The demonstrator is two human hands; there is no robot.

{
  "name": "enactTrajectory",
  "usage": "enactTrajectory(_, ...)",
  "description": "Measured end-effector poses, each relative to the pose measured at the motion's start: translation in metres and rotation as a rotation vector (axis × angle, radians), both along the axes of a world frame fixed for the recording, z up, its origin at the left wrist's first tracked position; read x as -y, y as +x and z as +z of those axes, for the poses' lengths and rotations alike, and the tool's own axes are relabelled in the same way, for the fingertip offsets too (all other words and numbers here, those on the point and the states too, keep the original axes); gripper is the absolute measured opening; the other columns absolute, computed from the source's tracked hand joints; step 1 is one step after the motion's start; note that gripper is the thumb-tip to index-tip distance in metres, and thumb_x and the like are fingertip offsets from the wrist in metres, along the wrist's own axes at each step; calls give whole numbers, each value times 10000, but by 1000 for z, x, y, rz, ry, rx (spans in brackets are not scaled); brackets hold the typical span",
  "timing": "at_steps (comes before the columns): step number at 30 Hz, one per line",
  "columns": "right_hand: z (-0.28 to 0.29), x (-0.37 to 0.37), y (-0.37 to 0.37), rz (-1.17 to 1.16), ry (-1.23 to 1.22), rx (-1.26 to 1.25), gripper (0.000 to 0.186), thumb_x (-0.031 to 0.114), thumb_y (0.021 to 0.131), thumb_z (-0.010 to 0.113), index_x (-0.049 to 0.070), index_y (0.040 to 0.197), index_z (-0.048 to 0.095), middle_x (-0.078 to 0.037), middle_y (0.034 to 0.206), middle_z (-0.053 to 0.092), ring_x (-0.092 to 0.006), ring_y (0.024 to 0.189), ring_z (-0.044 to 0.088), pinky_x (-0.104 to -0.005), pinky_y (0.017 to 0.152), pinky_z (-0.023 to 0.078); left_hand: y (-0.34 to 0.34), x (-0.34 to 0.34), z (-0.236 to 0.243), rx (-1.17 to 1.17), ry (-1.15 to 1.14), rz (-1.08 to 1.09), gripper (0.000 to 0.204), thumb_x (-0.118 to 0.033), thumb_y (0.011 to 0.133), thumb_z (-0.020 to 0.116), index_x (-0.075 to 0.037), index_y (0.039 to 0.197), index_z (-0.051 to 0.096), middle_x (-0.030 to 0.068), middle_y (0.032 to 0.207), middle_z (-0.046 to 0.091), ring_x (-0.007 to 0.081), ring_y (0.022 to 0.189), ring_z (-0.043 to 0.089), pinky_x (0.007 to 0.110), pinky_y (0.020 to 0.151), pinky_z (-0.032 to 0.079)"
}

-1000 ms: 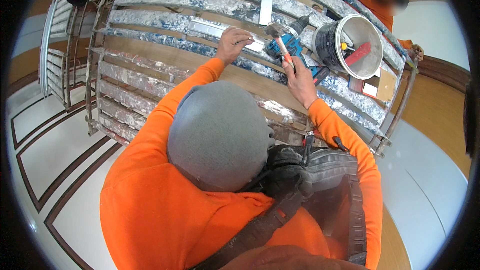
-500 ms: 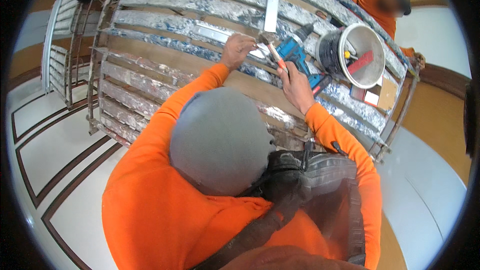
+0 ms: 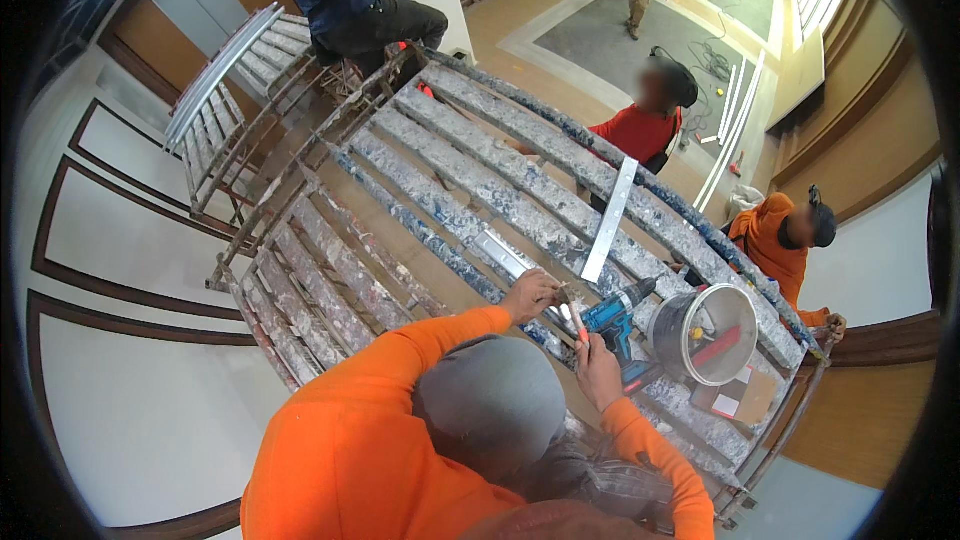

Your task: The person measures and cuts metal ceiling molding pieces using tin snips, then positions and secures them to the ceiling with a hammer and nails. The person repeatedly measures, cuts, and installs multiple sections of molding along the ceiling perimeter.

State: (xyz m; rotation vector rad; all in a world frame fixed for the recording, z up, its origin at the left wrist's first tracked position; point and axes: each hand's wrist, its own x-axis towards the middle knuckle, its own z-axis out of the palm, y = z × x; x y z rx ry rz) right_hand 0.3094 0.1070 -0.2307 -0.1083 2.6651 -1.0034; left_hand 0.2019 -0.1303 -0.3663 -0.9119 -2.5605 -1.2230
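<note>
Bright, even indoor light; daylight enters from windows at one o'clock. Shadows are soft and faint. Strong fisheye bending toward the black circular rim. Centre sharp, two faces near two o'clock blurred

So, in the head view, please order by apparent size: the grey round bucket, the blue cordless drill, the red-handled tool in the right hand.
1. Grey round bucket, largest.
2. Blue cordless drill.
3. Red-handled tool, smallest; partly hidden by the right hand.
</note>
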Motion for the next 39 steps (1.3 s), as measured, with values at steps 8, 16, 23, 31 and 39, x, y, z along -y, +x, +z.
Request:
enactTrajectory(8,6,-4,4,-26,-66,-27,275,303,1067,528,45,1162,526,-297,879,679,-527,819,659,-611,706,502,1,-2,6,31,35,21,135,-179,850,780,-122,972,784,56,1092,746,259,1095,666,464,1085,424)
enactTrajectory(16,3,-8,6,-43,-73,-98,274,299,1066,543,32,1108,499,-304,819,648,-531,788,635,-609,676,472,1,-8,11,95,30,26,102,-181,858,760,-152,950,794,26,1111,748,235,1105,667,478,1108,398)
enactTrajectory(23,0,-10,4,-63,-37,-68,267,297,1067,529,32,1097,511,-329,821,650,-537,790,644,-624,681,477,-5,-9,11,-24,-39,1,143,-132,868,715,-170,969,809,63,1046,757,279,1026,685,458,991,485)
enactTrajectory(31,14,-8,-12,-99,-111,-62,276,305,1094,489,30,1114,480,-326,788,638,-553,757,621,-619,632,463,-2,-2,-12,-50,6,34,113,-170,903,730,-130,985,797,69,1096,772,281,1081,690,476,1050,455)
enactTrajectory(39,14,0,-9,-63,-59,-92,268,288,1082,524,29,1141,488,-290,800,661,-507,777,660,-584,648,516,0,-3,-5,8,-31,45,123,-167,906,728,-163,1001,805,17,1130,770,224,1134,678,449,1095,415)
